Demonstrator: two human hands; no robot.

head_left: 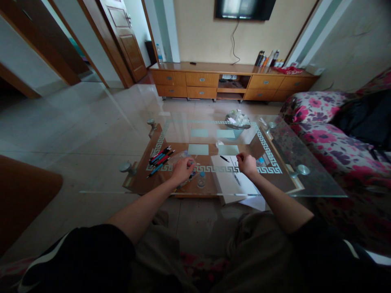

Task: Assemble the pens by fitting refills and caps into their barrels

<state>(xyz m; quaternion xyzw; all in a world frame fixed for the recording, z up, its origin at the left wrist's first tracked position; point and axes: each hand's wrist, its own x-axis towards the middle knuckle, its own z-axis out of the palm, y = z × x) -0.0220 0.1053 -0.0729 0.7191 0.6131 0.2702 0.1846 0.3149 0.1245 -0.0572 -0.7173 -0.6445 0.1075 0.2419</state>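
Note:
My left hand is over the near left part of the glass table, its fingers curled together; what they hold, if anything, I cannot make out. Just left of it lies a loose pile of pens in black, red and blue. A clear, crumpled plastic piece shows behind that hand. Over to the right, my right hand is closed, with its fingertips turned inward and their contents hidden. A short black pen-like piece lies to the left of it, apart from the fingers.
Under the glass are a white box and a small bottle with a blue cap. A basket with plastic in it is at the table's far side. A flowered sofa flanks the right; a wooden TV cabinet stands beyond.

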